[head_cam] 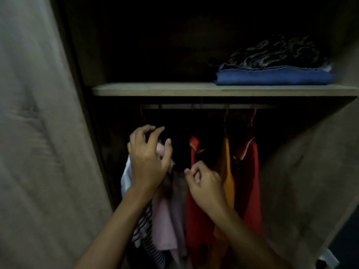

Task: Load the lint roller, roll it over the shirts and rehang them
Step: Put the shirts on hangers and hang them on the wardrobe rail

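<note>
1. Location of the work items: the hanging shirts are on a thin horizontal metal rail [194, 106] under a pale wooden shelf [174, 89] inside a dark wardrobe. From left to right they are a white garment [125, 177], a black-and-white striped garment [143, 233], a pale pink shirt [165, 220], a dim grey garment [178, 191], a red shirt [196, 220], an orange shirt [227, 171] and a second red shirt [250, 181]. No lint roller is in view.
2. Left hand [149, 158]: raised in front of the pale pink shirt's shoulder, with its fingers bent and spread and the thumb held apart. Nothing is seen clamped in it.
3. Right hand [206, 183]: set between the grey garment and the red shirt, with its fingers curled and the thumb and forefinger tips close together. Whether they pinch cloth cannot be told.
4. Handling judgement: the shirts look light, soft and limp, and the fabric will probably slide or bunch if pulled.
5. Recommended hold: take each shirt by the hanger neck just under its hook, and lift it clear of the rail rather than tugging the cloth.
6. Visibility limits:
   - The hanger hooks are faint lines against the dark.
   - The shirt hems are cut off at the bottom edge.
   - The collars and the back of the wardrobe are lost in shadow.
   - Motion blur softens all edges.
7. Other items: a folded blue cloth [272, 77] lies on the shelf with a dark patterned cloth [275, 53] on top of it.
</note>
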Tool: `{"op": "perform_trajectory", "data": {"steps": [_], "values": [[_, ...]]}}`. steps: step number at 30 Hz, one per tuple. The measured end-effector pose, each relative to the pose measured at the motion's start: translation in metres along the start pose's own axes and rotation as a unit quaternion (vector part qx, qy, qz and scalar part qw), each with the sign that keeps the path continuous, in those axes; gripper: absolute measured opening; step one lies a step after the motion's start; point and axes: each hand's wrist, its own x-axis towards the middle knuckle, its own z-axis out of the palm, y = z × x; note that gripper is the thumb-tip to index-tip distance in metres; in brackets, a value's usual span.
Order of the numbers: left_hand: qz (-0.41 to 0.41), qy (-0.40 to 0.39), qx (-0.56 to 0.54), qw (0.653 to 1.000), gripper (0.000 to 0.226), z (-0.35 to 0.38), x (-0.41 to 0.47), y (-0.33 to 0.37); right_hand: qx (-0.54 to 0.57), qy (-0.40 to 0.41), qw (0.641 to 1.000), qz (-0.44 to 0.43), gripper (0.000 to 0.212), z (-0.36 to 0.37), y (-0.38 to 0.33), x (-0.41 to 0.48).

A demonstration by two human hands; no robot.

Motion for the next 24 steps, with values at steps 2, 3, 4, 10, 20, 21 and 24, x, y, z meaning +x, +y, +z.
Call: {"op": "perform_trajectory", "data": {"steps": [2, 3, 4, 10, 20, 21, 24], "values": [[0.042, 0.053, 0.009, 0.998, 0.033, -0.026, -0.003, -0.009, 0.015, -0.084, 0.996, 0.010, 0.039, 0.040, -0.005, -0.027], [0.058, 0.067, 0.013, 0.996, 0.034, -0.038, -0.005, -0.014, 0.013, -0.130, 0.991, 0.014, 0.045, 0.061, -0.006, -0.042], [0.067, 0.076, 0.019, 0.995, 0.036, -0.050, -0.008, -0.019, 0.015, -0.171, 0.985, 0.020, 0.049, 0.081, -0.007, -0.057], [0.006, 0.055, 0.096, 0.994, 0.053, -0.100, -0.028, -0.068, 0.031, -0.332, 0.939, 0.088, 0.052, 0.173, -0.013, -0.148], [-0.072, -0.010, 0.177, 0.982, 0.055, -0.104, -0.062, -0.132, -0.027, -0.389, 0.885, 0.256, 0.064, 0.293, 0.030, -0.231], [-0.069, -0.010, 0.174, 0.982, 0.055, -0.103, -0.063, -0.133, -0.028, -0.391, 0.882, 0.263, 0.061, 0.280, 0.014, -0.220], [-0.065, -0.008, 0.166, 0.984, 0.054, -0.099, -0.062, -0.136, -0.038, -0.381, 0.889, 0.249, 0.039, 0.267, -0.006, -0.203]]}}
